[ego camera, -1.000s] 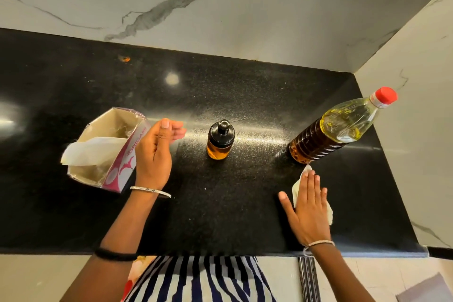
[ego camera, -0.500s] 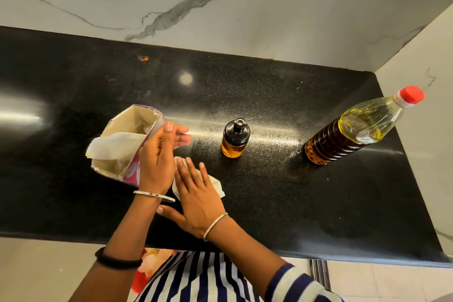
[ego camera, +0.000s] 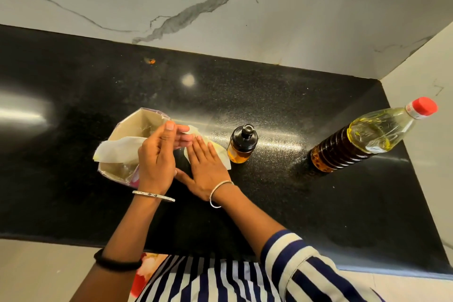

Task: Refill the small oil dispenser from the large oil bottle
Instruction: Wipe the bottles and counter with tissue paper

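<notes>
The small oil dispenser [ego camera: 241, 147], amber glass with a black pump cap, stands upright mid-counter. The large oil bottle [ego camera: 367, 137], red-capped and partly filled with yellow oil, stands upright at the right near the side wall. My right hand [ego camera: 206, 167] lies flat with straight fingers, pressing a white tissue [ego camera: 220, 154] onto the counter just left of the dispenser. My left hand [ego camera: 157, 157] stands on its edge with straight fingers against the side of an open tissue box [ego camera: 122, 149]. Neither hand touches a bottle.
The black granite counter [ego camera: 269, 203] ends at marble walls behind and on the right. A loose tissue sticks out of the box toward the left. A small orange speck [ego camera: 152, 61] lies near the back wall. The counter's front edge runs just before my striped shirt.
My right hand has slid the tissue from the right side of the counter leftward, then forward to beside the dispenser. My left hand stays at the tissue box.
</notes>
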